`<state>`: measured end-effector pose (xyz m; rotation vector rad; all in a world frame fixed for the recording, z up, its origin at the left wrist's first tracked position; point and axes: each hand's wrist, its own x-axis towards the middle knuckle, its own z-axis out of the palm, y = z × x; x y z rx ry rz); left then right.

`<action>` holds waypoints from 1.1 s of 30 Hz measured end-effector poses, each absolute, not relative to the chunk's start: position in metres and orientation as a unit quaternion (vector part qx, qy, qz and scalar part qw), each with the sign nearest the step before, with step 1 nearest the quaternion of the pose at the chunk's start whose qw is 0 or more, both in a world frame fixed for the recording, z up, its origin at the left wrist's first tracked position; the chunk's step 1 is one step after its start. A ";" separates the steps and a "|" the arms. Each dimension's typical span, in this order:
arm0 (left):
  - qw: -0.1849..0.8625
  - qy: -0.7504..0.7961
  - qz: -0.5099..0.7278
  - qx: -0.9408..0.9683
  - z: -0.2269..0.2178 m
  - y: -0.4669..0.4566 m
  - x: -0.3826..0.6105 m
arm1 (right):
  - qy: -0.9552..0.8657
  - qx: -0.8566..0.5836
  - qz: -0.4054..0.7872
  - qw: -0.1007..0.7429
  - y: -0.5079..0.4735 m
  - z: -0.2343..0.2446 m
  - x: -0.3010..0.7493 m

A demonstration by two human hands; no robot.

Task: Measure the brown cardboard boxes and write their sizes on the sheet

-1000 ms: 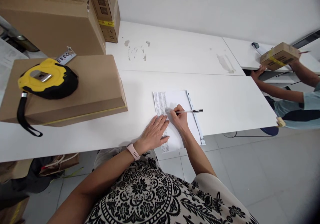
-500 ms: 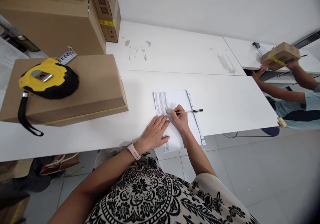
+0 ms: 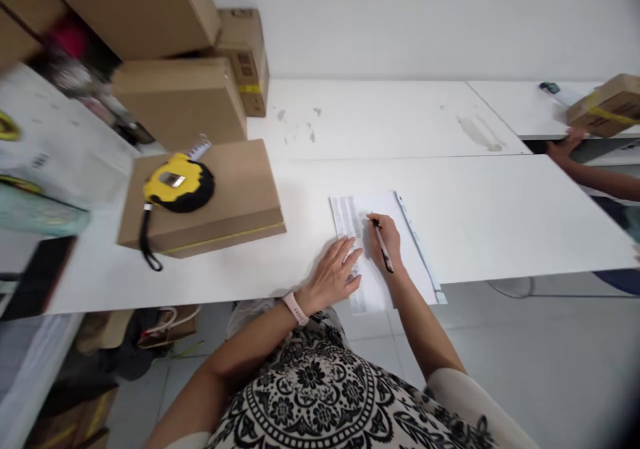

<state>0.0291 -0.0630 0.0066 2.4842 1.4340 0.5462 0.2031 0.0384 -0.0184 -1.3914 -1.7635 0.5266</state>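
Note:
A printed sheet of paper [image 3: 400,249] lies at the near edge of the white table [image 3: 500,215]. My right hand [image 3: 386,241] rests on it, fingers closed round a pen [image 3: 383,250] whose tip points at the sheet's upper part. Flat on the left side of the same sheet lies my left hand [image 3: 334,274], fingers stretched out, with a pink watch at the wrist. Further left, a yellow and black tape measure [image 3: 177,183] sits on a flat cardboard box [image 3: 235,202], its strap hanging over the box's front.
More cardboard boxes [image 3: 175,99] are stacked at the back left against the wall. Another person's arm [image 3: 595,175] and a small box [image 3: 607,105] show at the far right over a second table. Bags lie on the floor under the table.
The view has swung left and pulled back. The pen in my right hand has turned from lying sideways to pointing toward me. My left hand stays flat on the sheet.

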 end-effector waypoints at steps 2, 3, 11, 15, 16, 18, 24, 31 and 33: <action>0.065 0.522 0.228 0.819 0.026 -0.071 0.011 | -0.737 -0.544 0.153 0.370 0.041 -0.026 0.202; 0.027 0.545 0.251 0.800 0.038 -0.075 -0.003 | -0.749 -0.543 0.129 0.358 0.042 -0.030 0.202; -0.234 0.705 0.443 0.501 0.127 -0.072 -0.169 | -0.723 -0.576 0.120 0.362 0.055 -0.053 0.206; -0.087 0.767 0.415 0.482 0.134 -0.050 -0.204 | -0.698 -0.596 0.171 0.358 0.060 -0.049 0.206; -0.052 0.773 0.417 0.475 0.133 -0.046 -0.206 | -0.695 -0.596 0.184 0.359 0.058 -0.044 0.204; -0.004 0.769 0.456 0.448 0.132 -0.043 -0.209 | -0.689 -0.591 0.195 0.371 0.051 -0.030 0.198; 0.082 0.566 0.744 0.347 0.131 -0.076 -0.241 | -0.688 -0.550 0.215 0.421 0.006 0.020 0.163; 0.206 0.438 0.826 0.288 0.137 -0.120 -0.282 | -0.662 -0.454 0.442 0.401 -0.011 0.047 0.095; 0.268 0.417 0.831 0.253 0.133 -0.125 -0.281 | -0.648 -0.433 0.493 0.386 -0.010 0.054 0.070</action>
